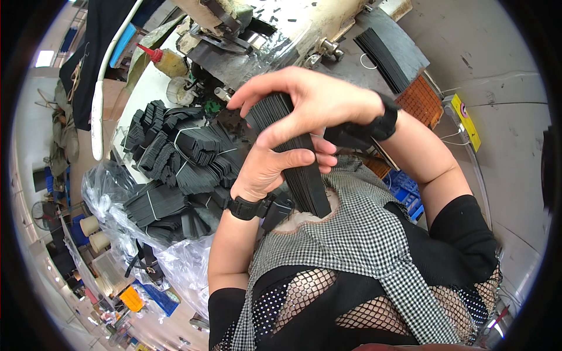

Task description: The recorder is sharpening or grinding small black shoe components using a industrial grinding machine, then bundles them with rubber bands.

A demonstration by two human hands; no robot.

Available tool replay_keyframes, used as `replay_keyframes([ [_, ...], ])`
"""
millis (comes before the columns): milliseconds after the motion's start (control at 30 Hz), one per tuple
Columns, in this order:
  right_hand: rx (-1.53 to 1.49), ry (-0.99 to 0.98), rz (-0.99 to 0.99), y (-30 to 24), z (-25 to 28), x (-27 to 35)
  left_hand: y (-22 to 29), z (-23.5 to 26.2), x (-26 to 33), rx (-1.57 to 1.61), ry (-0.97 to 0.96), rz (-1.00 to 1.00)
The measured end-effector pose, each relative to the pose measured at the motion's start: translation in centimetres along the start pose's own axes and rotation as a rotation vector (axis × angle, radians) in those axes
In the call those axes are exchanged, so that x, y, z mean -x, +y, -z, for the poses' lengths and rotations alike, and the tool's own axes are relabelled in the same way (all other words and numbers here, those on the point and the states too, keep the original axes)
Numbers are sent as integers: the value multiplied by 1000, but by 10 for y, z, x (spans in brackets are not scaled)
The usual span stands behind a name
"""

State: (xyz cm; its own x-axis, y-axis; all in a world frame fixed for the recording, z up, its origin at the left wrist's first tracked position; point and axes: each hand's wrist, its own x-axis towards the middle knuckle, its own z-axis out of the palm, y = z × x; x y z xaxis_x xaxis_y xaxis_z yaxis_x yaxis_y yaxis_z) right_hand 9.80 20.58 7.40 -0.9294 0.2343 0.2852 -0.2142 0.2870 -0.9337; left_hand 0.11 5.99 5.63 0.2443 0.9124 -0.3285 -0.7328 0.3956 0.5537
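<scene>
bright light is falling on the hands (321, 96), which are looking sharp; the clear plastic (187, 264) is showing small glare; near the rim, lines are bending and black is filling the corners.

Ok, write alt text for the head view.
A person's left hand and right hand grip a stack of black strips in front of a checked apron. Dark bundles, some tied, lie heaped to the left; a machine stands beyond.

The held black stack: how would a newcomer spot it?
Find the checked apron at lower centre. At its upper edge, the left hand grips a stack of black strips, the right hand around its top. Unlike the tied bundles heaped leftward, it is held.
</scene>
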Motion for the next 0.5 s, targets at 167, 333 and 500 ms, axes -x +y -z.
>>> replay_keyframes([
  [167,3,8,-132,-16,0,-4,12,-13,1,-168,63,-18],
  [333,126,-19,-90,-16,7,-1,17,-21,-6,-215,84,31],
  [500,-26,-30,-302,-25,22,-1,19,-31,-20,-261,71,-50],
])
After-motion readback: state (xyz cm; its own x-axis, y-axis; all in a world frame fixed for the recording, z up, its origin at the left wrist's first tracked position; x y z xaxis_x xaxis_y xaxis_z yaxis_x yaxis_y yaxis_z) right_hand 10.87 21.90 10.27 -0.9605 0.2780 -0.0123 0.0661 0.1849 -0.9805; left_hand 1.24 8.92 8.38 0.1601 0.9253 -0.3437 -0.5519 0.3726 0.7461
